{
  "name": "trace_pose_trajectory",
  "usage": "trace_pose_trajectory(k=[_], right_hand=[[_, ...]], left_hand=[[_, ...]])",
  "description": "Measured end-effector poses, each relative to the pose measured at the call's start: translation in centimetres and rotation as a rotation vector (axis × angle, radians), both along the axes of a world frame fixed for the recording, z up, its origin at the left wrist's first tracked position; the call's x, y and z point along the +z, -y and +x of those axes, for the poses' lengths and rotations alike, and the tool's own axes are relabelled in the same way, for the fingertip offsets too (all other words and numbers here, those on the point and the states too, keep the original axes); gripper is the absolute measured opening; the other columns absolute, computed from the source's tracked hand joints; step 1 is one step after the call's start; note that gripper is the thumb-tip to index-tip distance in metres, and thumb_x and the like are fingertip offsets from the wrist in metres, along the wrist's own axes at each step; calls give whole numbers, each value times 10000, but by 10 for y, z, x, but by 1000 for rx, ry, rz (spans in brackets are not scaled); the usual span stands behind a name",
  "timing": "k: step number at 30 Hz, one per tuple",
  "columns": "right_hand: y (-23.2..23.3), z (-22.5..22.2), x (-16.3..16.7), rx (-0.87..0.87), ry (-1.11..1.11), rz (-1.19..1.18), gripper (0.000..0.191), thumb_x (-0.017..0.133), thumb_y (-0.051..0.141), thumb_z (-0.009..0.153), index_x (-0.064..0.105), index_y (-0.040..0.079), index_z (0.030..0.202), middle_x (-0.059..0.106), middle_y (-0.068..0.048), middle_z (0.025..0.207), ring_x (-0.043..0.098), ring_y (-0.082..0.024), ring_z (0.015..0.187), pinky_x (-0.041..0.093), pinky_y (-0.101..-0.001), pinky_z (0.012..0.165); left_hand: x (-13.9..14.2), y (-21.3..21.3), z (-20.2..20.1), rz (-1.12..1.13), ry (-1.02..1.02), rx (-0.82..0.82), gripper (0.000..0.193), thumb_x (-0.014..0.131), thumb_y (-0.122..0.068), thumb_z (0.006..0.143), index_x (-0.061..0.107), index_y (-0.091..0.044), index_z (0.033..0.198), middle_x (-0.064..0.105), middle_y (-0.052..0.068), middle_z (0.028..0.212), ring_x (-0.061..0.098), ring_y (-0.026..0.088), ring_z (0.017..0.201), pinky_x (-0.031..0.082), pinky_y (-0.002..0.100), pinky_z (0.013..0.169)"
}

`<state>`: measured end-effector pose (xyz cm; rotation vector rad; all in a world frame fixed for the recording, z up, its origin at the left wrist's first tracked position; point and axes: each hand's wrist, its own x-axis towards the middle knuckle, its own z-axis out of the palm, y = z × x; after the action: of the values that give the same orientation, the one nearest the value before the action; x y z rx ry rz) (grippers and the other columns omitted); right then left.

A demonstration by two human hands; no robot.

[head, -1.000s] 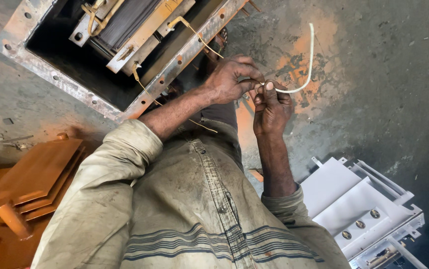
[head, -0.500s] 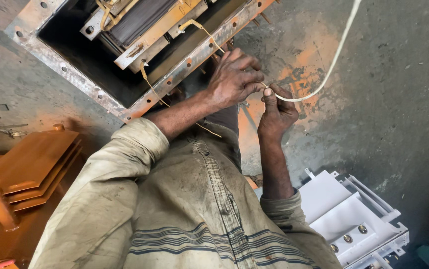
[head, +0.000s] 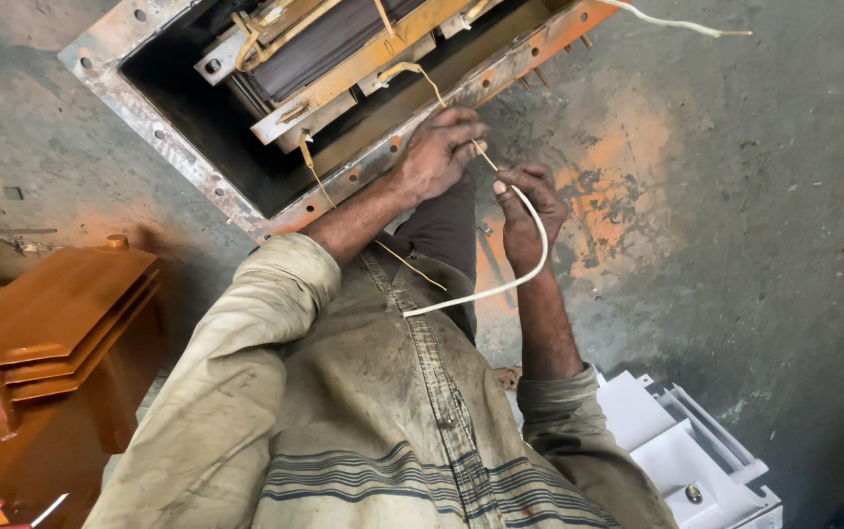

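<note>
Pinching a white sleeve (head: 530, 264) between right hand (head: 530, 211) fingers (head: 512, 182), left hand (head: 439, 155) fingers gripping a thin wire (head: 422, 78) beside the steel tank (head: 187, 162) holding a wound core (head: 334, 44).

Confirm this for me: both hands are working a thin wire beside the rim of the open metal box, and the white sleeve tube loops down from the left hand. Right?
Not quite. In the head view the white sleeve tube loops down from the right hand, not the left. The left hand pinches the thin wire beside the rim of the open metal box, as you said.
</note>
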<state>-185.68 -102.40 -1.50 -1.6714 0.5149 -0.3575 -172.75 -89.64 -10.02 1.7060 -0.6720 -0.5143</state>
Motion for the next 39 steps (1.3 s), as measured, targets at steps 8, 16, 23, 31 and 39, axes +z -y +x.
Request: trace_pose_trajectory(k=[8, 16, 23, 31, 39], right_hand=[[-24, 27, 4, -69, -52, 223, 691, 785, 17, 815, 458, 157, 1407, 586, -42, 1187, 626, -137, 982, 562, -237, 830], [-34, -8, 29, -416, 47, -50, 389, 708, 249, 1045, 662, -109, 1190, 709, -138, 898, 693, -197, 786, 588, -325, 724], [-21, 26, 0, -93, 59, 35, 381, 632, 229, 1120, 623, -66, 1361, 702, -119, 1012, 668, -156, 887, 570, -318, 828], [-32, -9, 43, -318, 346, 300, 415, 733, 225, 1010, 582, 19, 1338, 676, -79, 968, 649, -154, 775, 634, -483, 956], [-8, -1, 44, -343, 262, 456, 285, 753, 103, 991, 655, -11, 1233, 687, -85, 895, 642, -148, 785, 625, -481, 997]], left_hand=[[-5, 7, 1, 72, 11, -31, 308, 705, -103, 926, 728, -60, 1230, 677, 153, 1280, 655, 343, 1181, 517, 427, 1017], [3, 9, 6, 23, -88, -44, 289, 726, -154, 944, 718, -42, 1210, 685, 152, 1269, 671, 335, 1159, 539, 412, 994], [5, 8, 16, -45, -72, 7, 296, 720, -101, 903, 712, -20, 1187, 707, 161, 1240, 687, 353, 1151, 552, 417, 988], [21, -1, 24, -4, -160, -27, 267, 733, -152, 936, 706, -21, 1168, 735, 160, 1133, 723, 310, 1067, 560, 405, 928], [23, 4, 23, 40, -218, -27, 282, 749, -193, 932, 719, -38, 1166, 746, 173, 1081, 735, 283, 1022, 572, 393, 891]])
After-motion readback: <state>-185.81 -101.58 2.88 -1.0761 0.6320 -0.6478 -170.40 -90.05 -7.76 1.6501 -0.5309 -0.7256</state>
